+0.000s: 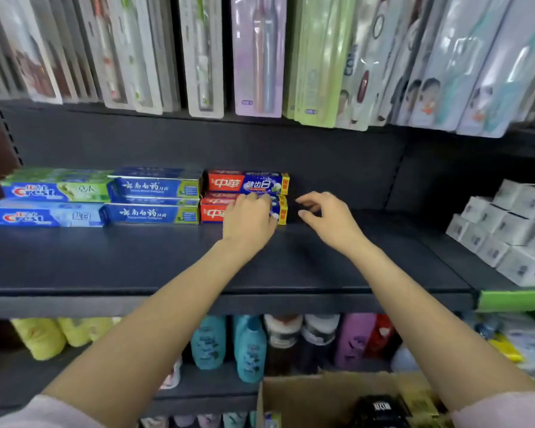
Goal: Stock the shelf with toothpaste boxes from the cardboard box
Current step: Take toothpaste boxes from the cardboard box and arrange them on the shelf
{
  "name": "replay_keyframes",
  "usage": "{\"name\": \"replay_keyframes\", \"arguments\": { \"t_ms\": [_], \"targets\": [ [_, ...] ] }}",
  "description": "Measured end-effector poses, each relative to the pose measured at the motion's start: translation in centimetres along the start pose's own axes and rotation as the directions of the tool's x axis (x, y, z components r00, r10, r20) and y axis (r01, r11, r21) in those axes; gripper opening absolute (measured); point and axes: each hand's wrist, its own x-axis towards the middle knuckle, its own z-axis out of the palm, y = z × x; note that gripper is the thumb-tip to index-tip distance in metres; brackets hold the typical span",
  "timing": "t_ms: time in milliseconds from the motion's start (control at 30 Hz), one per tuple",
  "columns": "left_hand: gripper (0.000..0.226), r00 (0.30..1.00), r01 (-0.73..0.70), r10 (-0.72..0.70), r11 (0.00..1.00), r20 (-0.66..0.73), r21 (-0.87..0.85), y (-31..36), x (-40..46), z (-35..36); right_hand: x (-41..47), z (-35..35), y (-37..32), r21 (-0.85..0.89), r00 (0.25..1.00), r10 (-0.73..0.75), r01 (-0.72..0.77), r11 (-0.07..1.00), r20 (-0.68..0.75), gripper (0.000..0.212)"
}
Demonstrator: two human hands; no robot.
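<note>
At the centre of the frame the left hand [249,219] rests on the lower red toothpaste box [212,214], its fingers [254,199] laid over the box's top front edge and curled lightly against it — whether they truly grip it or only press on it cannot be told. That box lies on the dark shelf [136,261] with the upper red toothpaste box [247,182] stacked directly on top. Just right of centre the right hand [325,216] hovers beside the stack's yellow end, fingers loosely bent and holding nothing, apart from the boxes.

To the left of the red pair stand two blue toothpaste boxes [155,200], one on the other, and further left two Crest boxes [51,203] stacked the same way — all six in one row at the back of the shelf. White boxes [507,230] are piled at the right edge. Toothbrush packs [257,54] hang across the top of the frame. The cardboard box [306,396] sits open at the lower right, below the shelf, with bottles [249,347] on the lower shelf behind it.
</note>
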Motion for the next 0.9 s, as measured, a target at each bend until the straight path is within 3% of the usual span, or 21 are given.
{"name": "replay_keyframes", "arguments": {
  "t_ms": [167, 400, 633, 767, 900],
  "targets": [
    [0.017, 0.991, 0.129, -0.108, 0.945, 0.085, -0.301, 6.6, -6.7, 0.8, -8.5, -4.1, 3.9, 0.132, 0.991, 0.097, -0.108, 0.985, 0.089, 0.015],
    [0.018, 0.945, 0.177, -0.113, 0.966, 0.307, -0.19, 14.0, -14.0, 4.9, -17.4, -5.4, 11.6, -0.07, 0.944, 0.126, -0.11, 0.991, 0.305, 0.017],
    [0.025, 0.78, 0.232, -0.114, 0.966, 0.616, -0.115, 16.9, -18.8, 11.9, -23.9, -2.2, 20.0, -0.291, 0.814, 0.286, -0.151, 0.945, 0.506, 0.024],
    [0.03, 0.717, 0.09, 0.043, 0.984, 0.696, -0.153, 18.3, -20.6, 15.7, -26.3, -1.1, 23.2, -0.359, 0.705, 0.359, -0.156, 0.92, 0.612, 0.038],
    [0.06, 0.562, -0.137, 0.209, 0.978, 0.8, -0.159, 18.9, -22.4, 19.4, -28.1, -0.1, 25.0, -0.397, 0.601, 0.362, -0.08, 0.914, 0.713, 0.059]
  ]
}}
